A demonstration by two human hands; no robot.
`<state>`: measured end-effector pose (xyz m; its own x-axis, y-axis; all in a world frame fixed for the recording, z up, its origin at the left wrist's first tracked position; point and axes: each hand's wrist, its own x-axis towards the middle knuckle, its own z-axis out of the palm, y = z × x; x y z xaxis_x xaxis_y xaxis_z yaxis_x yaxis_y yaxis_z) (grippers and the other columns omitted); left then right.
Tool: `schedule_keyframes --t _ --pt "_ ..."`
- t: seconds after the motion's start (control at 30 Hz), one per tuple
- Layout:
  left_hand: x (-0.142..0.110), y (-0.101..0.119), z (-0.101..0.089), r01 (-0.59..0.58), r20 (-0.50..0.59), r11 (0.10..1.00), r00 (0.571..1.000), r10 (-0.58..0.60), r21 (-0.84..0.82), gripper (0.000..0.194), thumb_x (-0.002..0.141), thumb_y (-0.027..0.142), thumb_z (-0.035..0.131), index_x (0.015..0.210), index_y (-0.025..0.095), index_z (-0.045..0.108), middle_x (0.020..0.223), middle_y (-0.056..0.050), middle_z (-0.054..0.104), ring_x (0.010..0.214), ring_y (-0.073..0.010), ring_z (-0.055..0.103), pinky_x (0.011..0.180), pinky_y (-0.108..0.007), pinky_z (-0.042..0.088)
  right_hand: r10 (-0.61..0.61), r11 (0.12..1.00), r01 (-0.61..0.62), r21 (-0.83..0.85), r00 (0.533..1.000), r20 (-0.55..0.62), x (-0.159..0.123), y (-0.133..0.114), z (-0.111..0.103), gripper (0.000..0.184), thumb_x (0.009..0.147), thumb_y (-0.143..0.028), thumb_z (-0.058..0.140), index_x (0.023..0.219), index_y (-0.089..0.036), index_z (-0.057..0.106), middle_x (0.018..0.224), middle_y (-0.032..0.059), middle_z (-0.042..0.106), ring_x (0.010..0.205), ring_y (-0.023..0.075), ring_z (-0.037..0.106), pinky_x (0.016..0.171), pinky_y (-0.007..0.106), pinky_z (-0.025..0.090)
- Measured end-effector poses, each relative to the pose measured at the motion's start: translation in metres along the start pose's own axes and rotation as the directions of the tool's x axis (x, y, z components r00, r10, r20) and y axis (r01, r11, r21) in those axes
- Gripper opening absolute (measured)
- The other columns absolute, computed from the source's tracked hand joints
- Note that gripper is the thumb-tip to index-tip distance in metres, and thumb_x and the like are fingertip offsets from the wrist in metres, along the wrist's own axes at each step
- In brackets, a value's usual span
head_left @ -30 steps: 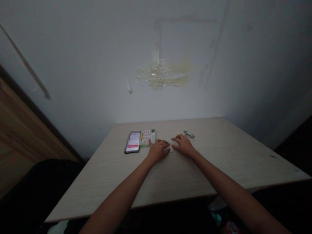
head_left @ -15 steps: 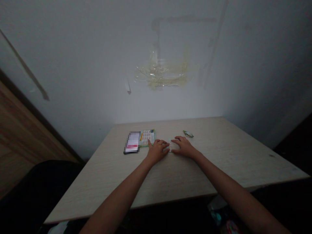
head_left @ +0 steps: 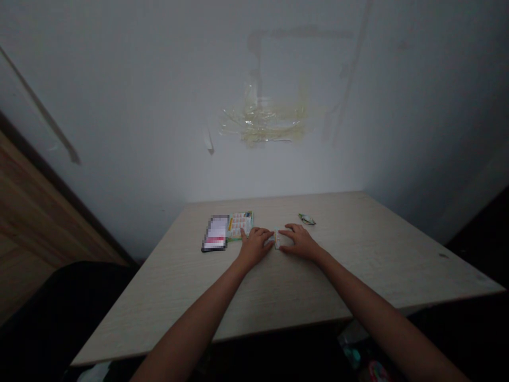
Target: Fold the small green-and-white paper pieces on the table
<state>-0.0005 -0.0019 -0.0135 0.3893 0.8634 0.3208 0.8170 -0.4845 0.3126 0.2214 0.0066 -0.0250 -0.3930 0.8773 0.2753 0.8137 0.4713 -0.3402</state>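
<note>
Both my hands rest on a pale wooden table (head_left: 358,265), close together. Between their fingertips lies a small pale folded paper piece (head_left: 277,239). My left hand (head_left: 256,245) presses on its left side with fingers curled down. My right hand (head_left: 299,241) presses on its right side, fingers lying flat and pointing left. How much of the piece sits under the fingers I cannot make out.
A dark-edged phone or card (head_left: 216,233) lies left of my hands, beside a printed green-bordered sheet (head_left: 239,225). A small crumpled green wrapper (head_left: 307,218) sits further back on the right. A white wall (head_left: 159,106) with tape residue stands behind the table.
My hands have stayed on the small paper piece, with only slight shifts of the fingers. The view has drifted a little.
</note>
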Motion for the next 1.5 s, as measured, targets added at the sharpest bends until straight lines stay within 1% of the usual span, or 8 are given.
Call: schedule_keyframes --t 0.33,0.5,0.7,0.9,1.13,1.27,1.4,1.5 --pt "0.006 0.002 0.001 0.071 -0.061 0.997 0.996 -0.070 0.015 0.016 0.088 0.036 0.063 0.100 0.027 0.070 0.129 -0.005 0.064 0.128 -0.0306 0.047 0.105 -0.082 0.000 0.036 0.999 -0.037 0.014 0.999 0.027 0.001 -0.003 -0.001 0.061 0.079 -0.051 0.072 0.134 -0.029 0.060 0.142 0.0146 0.048 0.133 0.0315 0.041 0.108 0.049 0.035" --pt "0.009 0.006 0.003 0.146 -0.072 0.989 0.987 -0.146 -0.011 0.015 0.086 0.033 0.066 0.098 0.026 0.068 0.136 -0.005 0.060 0.133 -0.0316 0.041 0.104 -0.083 -0.002 0.053 0.998 -0.055 0.042 0.998 0.033 0.003 -0.003 0.000 0.058 0.079 -0.049 0.072 0.132 -0.029 0.062 0.142 0.0131 0.049 0.133 0.0310 0.042 0.109 0.049 0.033" --pt "0.006 0.010 0.006 0.171 -0.125 0.984 0.977 -0.175 -0.046 0.019 0.085 0.029 0.066 0.103 0.025 0.064 0.137 -0.007 0.058 0.134 -0.0299 0.040 0.107 -0.081 0.001 0.098 0.986 -0.085 0.140 0.991 -0.086 0.007 0.001 0.005 0.045 0.083 -0.044 0.068 0.124 -0.024 0.068 0.128 0.0130 0.060 0.121 0.0287 0.052 0.105 0.045 0.039" --pt "0.007 0.012 0.005 0.183 -0.137 0.978 0.971 -0.197 -0.105 0.017 0.084 0.030 0.068 0.099 0.025 0.063 0.135 -0.007 0.058 0.131 -0.0314 0.044 0.108 -0.080 0.004 0.080 0.957 -0.014 0.291 0.973 -0.215 0.013 0.001 0.013 0.019 0.082 -0.039 0.069 0.090 -0.024 0.078 0.112 0.0097 0.068 0.112 0.0265 0.057 0.102 0.042 0.042" --pt "0.008 0.015 0.002 0.135 -0.208 0.971 0.962 -0.176 -0.196 0.025 0.087 0.028 0.064 0.112 0.027 0.062 0.128 -0.005 0.062 0.127 -0.0262 0.049 0.115 -0.066 0.013 0.180 0.842 -0.006 0.540 0.946 -0.271 0.021 0.007 0.015 0.022 0.076 -0.041 0.070 0.077 -0.020 0.073 0.096 0.0085 0.072 0.096 0.0246 0.065 0.095 0.041 0.047" --pt "0.008 0.018 0.002 0.105 -0.178 0.962 0.972 -0.152 -0.252 0.014 0.089 0.027 0.061 0.098 0.028 0.071 0.126 -0.003 0.065 0.125 -0.0242 0.051 0.117 -0.061 0.013 0.267 0.718 -0.042 0.695 0.939 -0.219 0.022 0.006 0.016 0.029 0.071 -0.046 0.072 0.076 -0.018 0.072 0.091 0.0090 0.075 0.090 0.0249 0.068 0.091 0.040 0.049" --pt "0.008 0.021 0.005 0.083 -0.161 0.948 0.977 -0.138 -0.307 0.020 0.090 0.028 0.060 0.105 0.029 0.073 0.126 -0.005 0.067 0.123 -0.0245 0.054 0.116 -0.061 0.016 0.329 0.623 -0.095 0.776 0.932 -0.150 0.020 -0.001 0.016 0.036 0.067 -0.050 0.075 0.078 -0.016 0.071 0.083 0.0086 0.075 0.080 0.0232 0.068 0.080 0.037 0.052" --pt "0.008 0.022 0.007 0.085 -0.114 0.932 0.985 -0.133 -0.353 0.024 0.090 0.028 0.059 0.110 0.028 0.072 0.129 -0.006 0.067 0.125 -0.0252 0.055 0.118 -0.061 0.014 0.302 0.582 -0.085 0.809 0.946 -0.119 0.019 -0.005 0.015 0.037 0.066 -0.051 0.076 0.078 -0.016 0.069 0.082 0.0084 0.075 0.078 0.0229 0.069 0.078 0.037 0.053"
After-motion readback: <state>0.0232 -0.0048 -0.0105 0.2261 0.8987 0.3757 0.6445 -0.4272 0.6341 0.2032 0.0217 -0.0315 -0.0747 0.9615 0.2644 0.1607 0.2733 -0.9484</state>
